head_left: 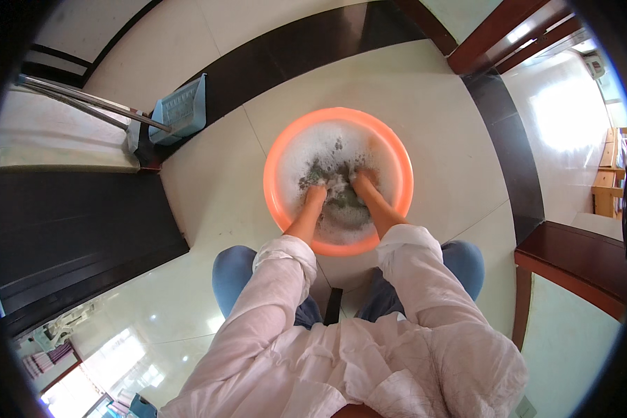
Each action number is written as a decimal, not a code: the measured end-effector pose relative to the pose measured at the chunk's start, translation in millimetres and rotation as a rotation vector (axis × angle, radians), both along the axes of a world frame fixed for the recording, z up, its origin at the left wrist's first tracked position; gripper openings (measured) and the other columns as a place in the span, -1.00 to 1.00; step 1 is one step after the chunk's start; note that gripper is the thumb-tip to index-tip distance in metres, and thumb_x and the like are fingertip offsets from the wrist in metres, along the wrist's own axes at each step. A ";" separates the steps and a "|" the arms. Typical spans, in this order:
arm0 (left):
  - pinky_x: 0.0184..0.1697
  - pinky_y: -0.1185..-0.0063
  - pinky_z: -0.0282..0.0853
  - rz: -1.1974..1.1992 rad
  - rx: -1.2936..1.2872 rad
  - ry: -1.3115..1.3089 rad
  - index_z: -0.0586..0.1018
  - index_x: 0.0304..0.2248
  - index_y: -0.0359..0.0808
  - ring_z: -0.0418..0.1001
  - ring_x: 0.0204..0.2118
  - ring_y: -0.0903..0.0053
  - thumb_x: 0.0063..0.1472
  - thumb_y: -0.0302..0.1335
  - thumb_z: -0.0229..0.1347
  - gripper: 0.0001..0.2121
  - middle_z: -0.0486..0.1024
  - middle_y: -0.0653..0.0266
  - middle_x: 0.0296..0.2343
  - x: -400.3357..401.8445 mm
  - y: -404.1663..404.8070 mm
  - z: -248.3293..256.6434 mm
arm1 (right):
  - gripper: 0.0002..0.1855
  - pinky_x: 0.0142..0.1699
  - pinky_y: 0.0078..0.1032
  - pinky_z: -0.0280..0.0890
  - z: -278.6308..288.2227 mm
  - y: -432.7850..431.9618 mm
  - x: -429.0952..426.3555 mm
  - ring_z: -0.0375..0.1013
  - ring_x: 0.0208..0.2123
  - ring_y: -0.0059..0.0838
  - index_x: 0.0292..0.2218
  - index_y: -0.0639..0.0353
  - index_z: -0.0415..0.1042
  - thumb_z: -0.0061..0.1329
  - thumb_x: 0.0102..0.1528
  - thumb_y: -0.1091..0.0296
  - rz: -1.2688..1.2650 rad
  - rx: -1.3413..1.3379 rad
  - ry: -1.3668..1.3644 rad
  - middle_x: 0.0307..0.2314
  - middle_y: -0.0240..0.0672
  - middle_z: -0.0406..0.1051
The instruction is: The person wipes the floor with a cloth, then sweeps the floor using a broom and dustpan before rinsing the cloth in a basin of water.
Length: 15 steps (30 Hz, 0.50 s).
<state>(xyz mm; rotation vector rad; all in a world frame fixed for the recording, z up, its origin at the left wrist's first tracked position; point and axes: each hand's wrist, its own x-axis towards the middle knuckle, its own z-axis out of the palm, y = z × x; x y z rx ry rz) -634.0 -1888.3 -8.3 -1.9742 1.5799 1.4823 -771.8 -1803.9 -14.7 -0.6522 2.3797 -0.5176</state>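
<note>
An orange plastic basin (273,196) stands on the tiled floor before me, holding water topped with white suds (305,141). My left hand (316,193) dips into the suds left of the basin's middle, its fingers hidden. To the right, my right hand (363,180) is also partly under the foam. Between the two hands lies a wet, dark greenish patch (345,197), perhaps cloth, with some foam over it. Whether either hand grips anything cannot be made out.
A light blue plastic dustpan or mop holder (180,112) with metal poles (99,104) stands at the upper left. Dark cabinet-like furniture (83,235) is at the left. A dark tile border (287,44) curves behind the basin. A red-brown wooden ledge (575,261) lies at the right.
</note>
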 end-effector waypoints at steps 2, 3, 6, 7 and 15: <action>-0.12 0.38 0.21 0.160 0.139 0.237 0.31 -0.11 -0.47 0.30 -0.11 0.21 0.08 -0.27 -0.08 -0.54 0.28 -0.08 -0.12 -53.5 13.7 10.5 | -0.66 -0.17 -0.28 0.21 -57.4 35.0 -62.0 0.34 -0.27 -0.08 -0.29 0.34 0.37 -0.07 -0.05 0.25 -0.051 0.067 0.112 -0.37 0.02 0.36; -0.14 0.38 0.22 0.224 0.237 0.366 0.32 -0.11 -0.45 0.30 -0.11 0.23 0.07 -0.30 -0.06 -0.56 0.27 -0.06 -0.11 -87.0 31.0 26.2 | -0.67 -0.18 -0.29 0.21 -73.7 65.9 -101.1 0.35 -0.29 -0.09 -0.30 0.34 0.37 -0.08 -0.05 0.27 -0.089 0.067 0.224 -0.39 0.01 0.36; -0.17 0.38 0.26 0.633 0.345 0.512 0.35 -0.12 -0.40 0.31 -0.12 0.28 0.05 -0.37 0.01 -0.60 0.25 0.00 -0.09 -46.0 14.9 45.7 | -0.69 -0.20 -0.31 0.21 -28.2 28.7 -38.8 0.36 -0.33 -0.14 -0.31 0.32 0.36 -0.08 -0.04 0.26 -0.189 -0.146 0.053 -0.43 -0.05 0.37; -0.16 0.35 0.25 0.711 0.331 0.589 0.35 -0.12 -0.39 0.31 -0.12 0.28 0.04 -0.36 0.03 -0.59 0.25 0.03 -0.09 -23.4 9.3 54.9 | -0.69 -0.21 -0.32 0.21 10.4 12.5 -8.9 0.36 -0.35 -0.16 -0.32 0.32 0.36 -0.08 -0.03 0.25 -0.231 -0.257 -0.018 -0.45 -0.07 0.37; -0.22 0.37 0.32 0.634 0.531 1.038 0.41 -0.21 -0.29 0.40 -0.28 0.35 0.10 -0.11 -0.10 -0.58 0.43 0.18 -0.31 -56.7 61.5 235.6 | -0.70 -0.36 -0.46 0.25 214.5 38.7 30.8 0.37 -0.51 -0.43 -0.43 0.32 0.38 0.00 -0.09 0.22 -0.261 -0.732 0.011 -0.59 -0.15 0.38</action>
